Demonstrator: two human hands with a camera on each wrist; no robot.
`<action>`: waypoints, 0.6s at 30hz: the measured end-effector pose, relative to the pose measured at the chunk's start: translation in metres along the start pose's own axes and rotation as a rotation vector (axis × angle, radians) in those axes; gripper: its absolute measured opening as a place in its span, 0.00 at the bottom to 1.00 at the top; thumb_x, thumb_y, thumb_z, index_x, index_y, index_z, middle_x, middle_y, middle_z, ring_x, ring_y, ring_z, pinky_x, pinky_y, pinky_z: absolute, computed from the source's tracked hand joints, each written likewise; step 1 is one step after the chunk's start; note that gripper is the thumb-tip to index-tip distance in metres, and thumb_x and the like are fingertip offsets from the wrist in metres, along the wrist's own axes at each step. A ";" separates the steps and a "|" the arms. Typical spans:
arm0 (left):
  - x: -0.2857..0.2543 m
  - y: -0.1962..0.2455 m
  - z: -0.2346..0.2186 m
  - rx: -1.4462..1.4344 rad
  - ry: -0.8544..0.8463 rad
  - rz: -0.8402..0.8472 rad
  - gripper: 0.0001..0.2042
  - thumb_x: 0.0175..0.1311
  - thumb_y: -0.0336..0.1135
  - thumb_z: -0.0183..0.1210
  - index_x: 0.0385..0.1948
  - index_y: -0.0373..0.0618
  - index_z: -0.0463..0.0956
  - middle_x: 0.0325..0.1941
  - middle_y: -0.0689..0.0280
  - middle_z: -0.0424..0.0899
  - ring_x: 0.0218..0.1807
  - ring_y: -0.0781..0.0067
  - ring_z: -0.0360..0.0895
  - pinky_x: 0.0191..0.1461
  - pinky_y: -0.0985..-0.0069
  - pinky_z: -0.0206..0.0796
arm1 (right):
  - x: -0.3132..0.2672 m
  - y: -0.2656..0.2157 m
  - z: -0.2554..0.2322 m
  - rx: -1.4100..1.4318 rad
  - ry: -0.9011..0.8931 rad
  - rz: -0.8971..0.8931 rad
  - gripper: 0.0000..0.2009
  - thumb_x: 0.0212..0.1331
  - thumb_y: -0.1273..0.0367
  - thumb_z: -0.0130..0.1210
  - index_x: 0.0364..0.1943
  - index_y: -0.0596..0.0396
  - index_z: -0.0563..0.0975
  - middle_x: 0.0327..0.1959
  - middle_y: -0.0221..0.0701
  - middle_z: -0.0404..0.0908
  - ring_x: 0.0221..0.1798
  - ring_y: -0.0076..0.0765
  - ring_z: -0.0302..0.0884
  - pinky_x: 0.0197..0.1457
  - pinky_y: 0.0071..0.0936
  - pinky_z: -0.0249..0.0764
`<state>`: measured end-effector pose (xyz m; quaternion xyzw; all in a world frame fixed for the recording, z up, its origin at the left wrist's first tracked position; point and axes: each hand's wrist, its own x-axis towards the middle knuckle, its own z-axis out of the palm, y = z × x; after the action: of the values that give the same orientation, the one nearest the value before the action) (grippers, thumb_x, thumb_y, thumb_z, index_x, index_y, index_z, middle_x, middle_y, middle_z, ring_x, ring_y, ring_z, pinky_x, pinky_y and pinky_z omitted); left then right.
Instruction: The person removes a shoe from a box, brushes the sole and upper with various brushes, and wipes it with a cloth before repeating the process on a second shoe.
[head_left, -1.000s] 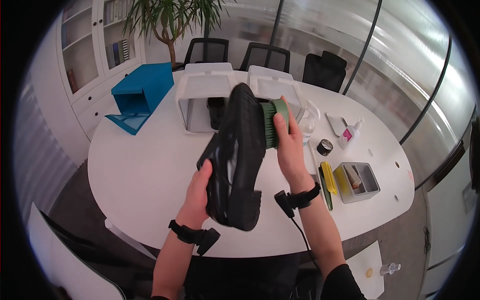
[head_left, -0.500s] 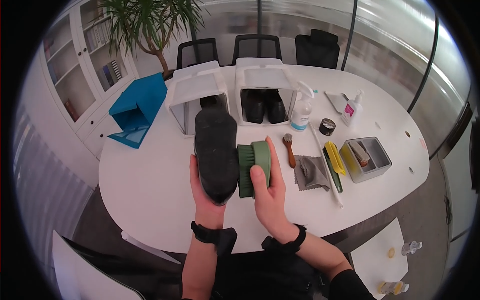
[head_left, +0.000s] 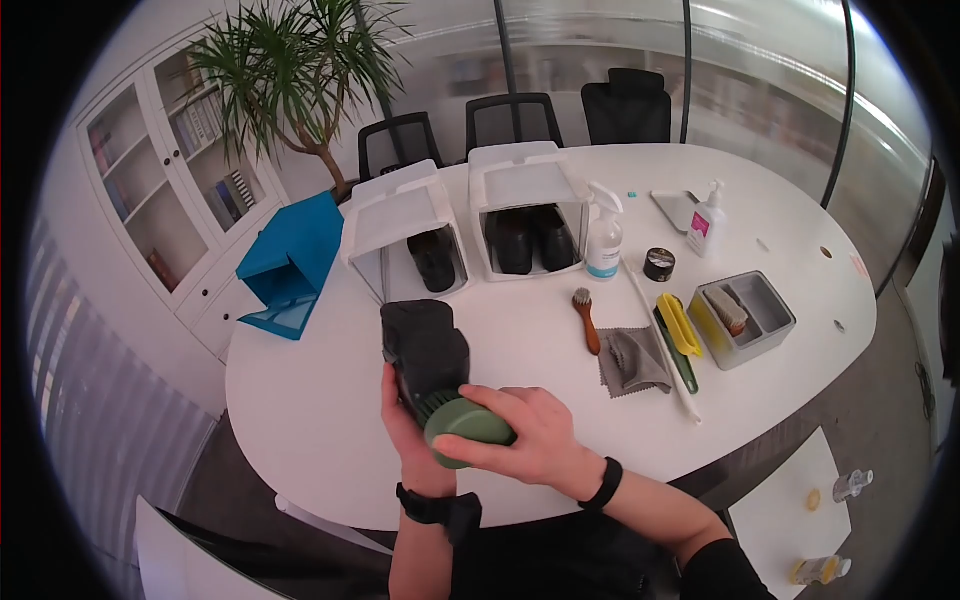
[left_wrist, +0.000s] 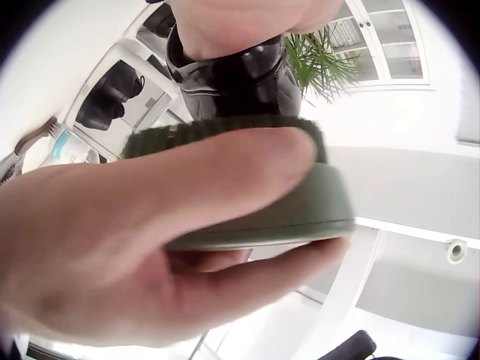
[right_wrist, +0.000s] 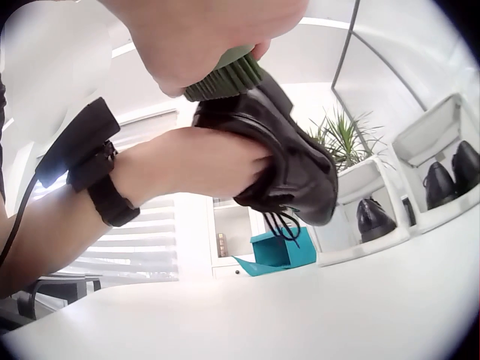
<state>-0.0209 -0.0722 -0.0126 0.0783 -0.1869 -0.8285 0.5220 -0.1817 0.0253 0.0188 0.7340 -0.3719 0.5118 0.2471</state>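
A black lace-up shoe (head_left: pixel 425 345) is held sole up over the table's front part, its laces (right_wrist: pixel 281 229) hanging down. My left hand (head_left: pixel 412 450) holds it from below, thumb along one side; in the right wrist view the fingers reach the shoe's opening and their tips are hidden. With my right hand (head_left: pixel 540 440) I grip a green scrub brush (head_left: pixel 470 427), thumb on one side and fingers on the other. The brush's dark green bristles (right_wrist: pixel 229 79) meet the end of the sole nearest me.
Two white shoe boxes (head_left: pixel 400 212) with black shoes stand farther back, beside a teal box (head_left: pixel 295 245). On the right are a spray bottle (head_left: pixel 604 235), a wooden-handled brush (head_left: pixel 587 325), a grey cloth (head_left: pixel 635 365), a yellow brush (head_left: pixel 680 322) and a divided tin (head_left: pixel 765 345).
The shoe has come lower and nearer me and tipped over, sole up. My right hand has moved the brush from its side onto the near end of the sole. The head view has shifted.
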 end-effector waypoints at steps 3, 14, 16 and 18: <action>-0.010 0.011 0.015 -0.060 -0.091 0.071 0.23 0.80 0.51 0.45 0.64 0.48 0.77 0.65 0.61 0.83 0.64 0.55 0.81 0.70 0.56 0.72 | -0.005 0.020 -0.013 0.203 -0.213 0.359 0.26 0.51 0.63 0.74 0.58 0.29 0.83 0.57 0.36 0.83 0.43 0.44 0.84 0.46 0.35 0.80; -0.026 0.012 0.010 0.113 0.011 0.138 0.27 0.81 0.45 0.49 0.74 0.39 0.64 0.74 0.54 0.74 0.72 0.52 0.74 0.77 0.53 0.65 | 0.001 0.022 -0.028 0.399 -0.156 0.214 0.34 0.52 0.60 0.76 0.67 0.33 0.77 0.57 0.37 0.82 0.52 0.46 0.84 0.51 0.38 0.83; -0.036 0.007 0.008 0.134 0.023 0.089 0.27 0.81 0.46 0.49 0.74 0.39 0.63 0.73 0.53 0.74 0.72 0.52 0.74 0.76 0.54 0.66 | 0.006 0.030 -0.025 0.421 -0.250 0.329 0.36 0.54 0.60 0.75 0.71 0.32 0.75 0.56 0.38 0.81 0.52 0.49 0.83 0.51 0.38 0.83; -0.042 0.004 0.004 0.158 0.037 0.030 0.27 0.81 0.46 0.49 0.74 0.39 0.63 0.73 0.53 0.74 0.72 0.52 0.74 0.76 0.54 0.66 | 0.013 0.038 -0.018 0.433 -0.268 0.350 0.35 0.57 0.60 0.73 0.72 0.33 0.74 0.56 0.40 0.80 0.51 0.51 0.82 0.51 0.37 0.83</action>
<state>-0.0002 -0.0359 -0.0105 0.1316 -0.2431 -0.8018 0.5298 -0.2196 0.0116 0.0367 0.7555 -0.4042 0.5123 -0.0580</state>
